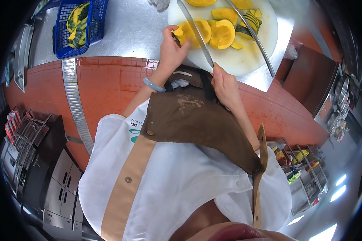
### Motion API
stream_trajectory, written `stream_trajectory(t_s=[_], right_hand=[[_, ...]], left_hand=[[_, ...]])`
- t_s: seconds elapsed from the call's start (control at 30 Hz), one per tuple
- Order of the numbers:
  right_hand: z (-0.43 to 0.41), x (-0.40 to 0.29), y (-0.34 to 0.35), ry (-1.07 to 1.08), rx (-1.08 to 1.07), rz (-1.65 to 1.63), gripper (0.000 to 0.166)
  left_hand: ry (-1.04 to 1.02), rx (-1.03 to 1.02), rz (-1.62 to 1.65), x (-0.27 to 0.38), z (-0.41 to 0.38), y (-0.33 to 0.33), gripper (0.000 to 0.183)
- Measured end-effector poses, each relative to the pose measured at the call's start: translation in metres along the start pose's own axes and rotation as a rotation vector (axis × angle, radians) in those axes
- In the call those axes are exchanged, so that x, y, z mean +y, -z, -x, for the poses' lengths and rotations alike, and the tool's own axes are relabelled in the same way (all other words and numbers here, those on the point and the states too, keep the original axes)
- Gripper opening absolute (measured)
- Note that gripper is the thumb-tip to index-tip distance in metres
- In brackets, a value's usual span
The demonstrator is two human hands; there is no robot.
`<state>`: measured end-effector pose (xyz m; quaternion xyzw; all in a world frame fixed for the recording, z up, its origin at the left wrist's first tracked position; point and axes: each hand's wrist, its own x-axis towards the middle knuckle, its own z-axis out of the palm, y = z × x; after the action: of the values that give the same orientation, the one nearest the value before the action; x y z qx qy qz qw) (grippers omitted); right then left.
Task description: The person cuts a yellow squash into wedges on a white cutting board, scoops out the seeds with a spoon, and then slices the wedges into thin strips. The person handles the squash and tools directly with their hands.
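Note:
My left hand (174, 49) grips the stem end of a halved yellow squash (188, 33), thumb and fingers on its near left side. My right hand (225, 82) holds a long knife (199, 37) by its handle, the blade reaching away across the squash half. Whether the blade cuts into the flesh cannot be told. Beside it on the round white cutting board (226, 61) lies another hollowed squash half (222, 34). Squash wedges (224, 14) and thin green-skinned slices (252, 21) lie farther right. A ridged metal sharpening steel (259, 48) rests across the board's right side.
A blue plastic basket (57, 36) with green-and-yellow squash (77, 28) stands on the left of the steel table (129, 33). A grey cloth or bag (159, 4) lies at the far edge. A wire shelf (307, 180) stands at lower right, cabinets (61, 180) at lower left.

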<state>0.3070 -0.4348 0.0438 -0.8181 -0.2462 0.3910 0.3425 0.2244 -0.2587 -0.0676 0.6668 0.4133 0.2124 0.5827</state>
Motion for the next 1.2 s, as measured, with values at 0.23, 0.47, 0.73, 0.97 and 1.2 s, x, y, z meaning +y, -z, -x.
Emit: stream_trajectory(t_s=[0.23,0.47,0.73,0.97,1.2], right_hand=[[-0.003,0.004,-0.004,0.047,0.020,0.067,0.036],[-0.001,0.003,-0.002,0.065,0.003,0.010,0.036],[0.001,-0.005,-0.004,0.057,-0.005,0.033,0.035],[-0.016,0.001,-0.009,0.151,0.071,0.066,0.036],[-0.024,-0.001,0.005,0.020,-0.008,0.033,0.040]], left_hand=[[-0.067,0.024,0.037,-0.007,0.000,-0.006,0.055],[-0.003,0.012,0.077,0.009,0.005,0.000,0.049],[-0.054,0.083,-0.008,0.005,0.004,0.002,0.047],[-0.119,0.095,-0.071,0.029,-0.016,0.005,0.046],[-0.109,0.091,-0.108,0.012,-0.011,0.016,0.042]])
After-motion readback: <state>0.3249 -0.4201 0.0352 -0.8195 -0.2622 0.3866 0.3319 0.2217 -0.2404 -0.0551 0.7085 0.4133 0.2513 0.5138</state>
